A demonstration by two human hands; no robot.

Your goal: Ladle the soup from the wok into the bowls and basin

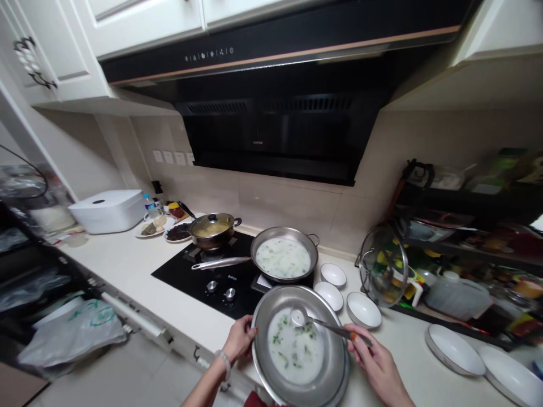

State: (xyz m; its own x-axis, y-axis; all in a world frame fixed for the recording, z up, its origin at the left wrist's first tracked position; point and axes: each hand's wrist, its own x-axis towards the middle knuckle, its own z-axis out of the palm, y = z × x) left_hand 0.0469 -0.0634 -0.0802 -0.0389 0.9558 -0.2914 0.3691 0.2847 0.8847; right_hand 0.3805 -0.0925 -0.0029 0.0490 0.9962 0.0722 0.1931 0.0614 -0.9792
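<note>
A wide steel bowl (265,311) of white soup with green leaves is at the front edge of the counter. My left hand (241,337) grips its left rim, thumb on top and fingers underneath. The ladle (328,326) is in my right hand (373,357), with its round head in the soup. Just behind the bowl, a steel pan (283,254) with similar white, leafy soup sits on the black cooktop (182,281), its long handle pointing left. Small white bowls (333,275) stand to the right of the pan.
A lidded pan (213,230) stands on the rear left of the cooktop, beside plates of food (151,226). Larger white bowls (455,349) are at the right. A glass lid (383,265) leans by the crowded rack (449,249). The range hood (271,130) hangs above.
</note>
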